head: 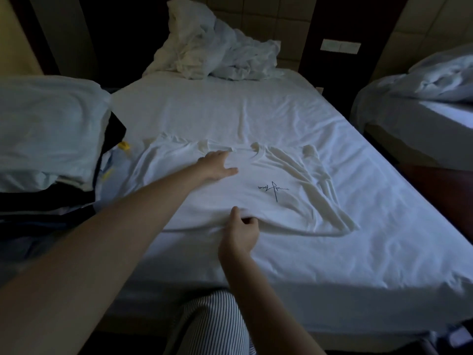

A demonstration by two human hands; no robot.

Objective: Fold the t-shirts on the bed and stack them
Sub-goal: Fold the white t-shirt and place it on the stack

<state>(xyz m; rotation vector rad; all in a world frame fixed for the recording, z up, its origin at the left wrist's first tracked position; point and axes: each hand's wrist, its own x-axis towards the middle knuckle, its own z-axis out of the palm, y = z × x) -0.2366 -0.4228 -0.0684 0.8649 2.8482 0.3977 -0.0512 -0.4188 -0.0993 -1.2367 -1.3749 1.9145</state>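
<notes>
Head camera view looks down on a white t-shirt (256, 180) spread front-up across the middle of the bed (230, 106), collar (245, 149) away from the person and hem (294, 228) nearest them, with a small dark print (272, 189) on the chest. The left hand (217, 166) lies on the cloth just below the collar, fingers straight and spread, gripping nothing; it seems placed there to pin the upper part down. The right hand (240, 234) has its thumb and curled fingers pinched on the hem near the middle, most likely to draw the cloth taut against the pinned end. Wrinkles run along the right side and sleeve, so the shirt looks only smoothed, not yet folded. A heap of mixed dark and pale clothes (51, 201) sits at the left edge of the bed, probably waiting their turn. Crumpled bedding (217, 52) is bunched at the head, well apart from the shirt.
</notes>
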